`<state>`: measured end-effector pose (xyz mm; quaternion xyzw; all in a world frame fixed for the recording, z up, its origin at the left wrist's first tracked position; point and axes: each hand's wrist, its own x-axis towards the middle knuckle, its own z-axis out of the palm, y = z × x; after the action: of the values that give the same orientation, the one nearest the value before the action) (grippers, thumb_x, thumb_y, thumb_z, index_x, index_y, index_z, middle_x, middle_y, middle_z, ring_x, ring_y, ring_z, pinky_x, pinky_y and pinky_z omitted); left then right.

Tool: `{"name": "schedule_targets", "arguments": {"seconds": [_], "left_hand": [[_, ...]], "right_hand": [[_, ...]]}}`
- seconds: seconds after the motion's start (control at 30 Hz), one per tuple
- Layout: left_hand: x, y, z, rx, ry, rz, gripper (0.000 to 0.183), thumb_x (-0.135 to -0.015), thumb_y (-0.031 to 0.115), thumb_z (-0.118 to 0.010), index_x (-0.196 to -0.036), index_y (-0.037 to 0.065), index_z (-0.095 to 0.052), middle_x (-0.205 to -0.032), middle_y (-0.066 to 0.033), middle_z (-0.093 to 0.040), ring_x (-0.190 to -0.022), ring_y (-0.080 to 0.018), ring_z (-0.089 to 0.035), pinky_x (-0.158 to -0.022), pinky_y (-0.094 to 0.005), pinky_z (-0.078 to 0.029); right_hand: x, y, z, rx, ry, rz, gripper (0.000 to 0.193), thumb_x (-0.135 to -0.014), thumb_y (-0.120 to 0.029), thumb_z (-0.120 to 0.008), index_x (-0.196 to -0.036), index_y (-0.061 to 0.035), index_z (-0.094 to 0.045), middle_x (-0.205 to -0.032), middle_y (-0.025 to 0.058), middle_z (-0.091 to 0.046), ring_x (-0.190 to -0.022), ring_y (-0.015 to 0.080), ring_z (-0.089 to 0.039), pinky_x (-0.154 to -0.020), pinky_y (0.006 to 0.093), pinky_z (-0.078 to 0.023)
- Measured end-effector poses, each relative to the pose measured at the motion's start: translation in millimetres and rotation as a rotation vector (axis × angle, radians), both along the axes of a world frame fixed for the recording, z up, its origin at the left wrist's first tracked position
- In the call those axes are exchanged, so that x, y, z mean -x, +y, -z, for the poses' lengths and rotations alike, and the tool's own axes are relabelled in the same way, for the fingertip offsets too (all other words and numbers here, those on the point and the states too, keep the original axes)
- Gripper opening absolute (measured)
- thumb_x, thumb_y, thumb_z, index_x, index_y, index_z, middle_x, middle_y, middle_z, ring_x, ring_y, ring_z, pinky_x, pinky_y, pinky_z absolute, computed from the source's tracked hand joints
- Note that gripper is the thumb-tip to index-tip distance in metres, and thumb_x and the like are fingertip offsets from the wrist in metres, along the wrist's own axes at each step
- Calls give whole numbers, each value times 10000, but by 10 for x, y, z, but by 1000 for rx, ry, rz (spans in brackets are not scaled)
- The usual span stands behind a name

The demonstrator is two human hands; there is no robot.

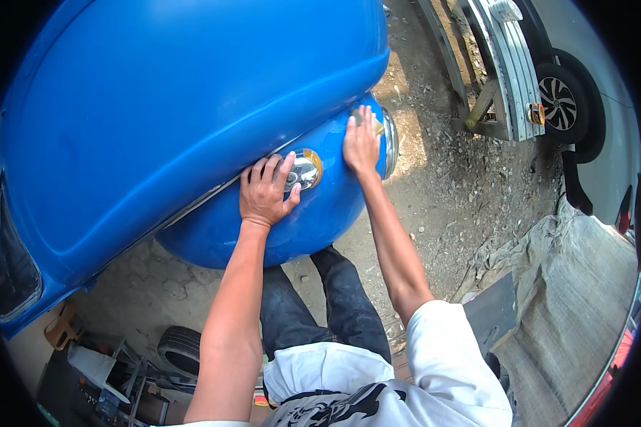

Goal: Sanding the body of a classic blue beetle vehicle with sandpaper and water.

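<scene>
The left hand (pixel 263 196) is lying flat on the blue fender (pixel 299 213), fingers spread, its grip holding nothing, fingertips touching the small chrome lamp (pixel 305 169). The right hand (pixel 362 142) is pressing a small pad (pixel 367 122), partly hidden, against the fender just beside the headlight ring (pixel 390 142). Pressing hard so near the ring, the pad could be slipping onto the chrome and scuffing it

Bright daylight, hard sun on the dirt ground (pixel 441 185) at upper right; the ground under the blue car body (pixel 157 107) lies in shade. Soft sheen across the blue paint, small glare on the chrome lamp (pixel 305 171). Focus sharp at centre. Heavy fisheye bending, black vignette at rim.
</scene>
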<state>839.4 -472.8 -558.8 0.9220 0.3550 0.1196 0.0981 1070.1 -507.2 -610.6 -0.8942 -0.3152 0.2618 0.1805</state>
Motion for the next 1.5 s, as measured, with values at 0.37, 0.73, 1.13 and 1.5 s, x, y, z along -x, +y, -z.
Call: {"name": "schedule_targets", "arguments": {"seconds": [0.37,0.73,1.13,1.5], "left_hand": [[-26,-8,21,-15,-25,10,557,-864,426,-538,-1376,207,-549,-1218,-43,-580,-1124,-251,-536,-966,-437,-391],[-56,13,-11,-29,-20,17,546,-871,402,-538,-1377,197,-545,-1231,-44,-576,-1107,-259,-544,-966,-436,-388],[-28,-14,-22,-24,-17,16,544,-863,402,-555,-1365,192,-553,-1219,-47,-578,-1116,-252,-537,-960,-433,-391],[-53,23,-19,-50,-90,2,529,-877,402,-560,-1365,199,-556,-1186,-61,-590,-1104,-257,-546,-964,-432,-407]], "right_hand": [[42,-418,62,-30,2,124,599,-1064,-395,-201,-1589,-107,-196,-1659,128,-139,-1531,352,-80,-1228,525,-61],[359,-452,58,-186,-104,166,558,-1062,-351,-280,-1568,-116,-285,-1650,107,-196,-1522,404,-65,-1214,563,-76],[462,-390,-25,-262,-81,63,516,-1062,-332,-284,-1545,-168,-362,-1621,33,-304,-1520,307,-181,-1225,533,-70],[327,-600,95,-206,-27,61,505,-1077,-353,-206,-1570,-276,-285,-1662,27,-159,-1528,323,-115,-1220,576,-39]]}}
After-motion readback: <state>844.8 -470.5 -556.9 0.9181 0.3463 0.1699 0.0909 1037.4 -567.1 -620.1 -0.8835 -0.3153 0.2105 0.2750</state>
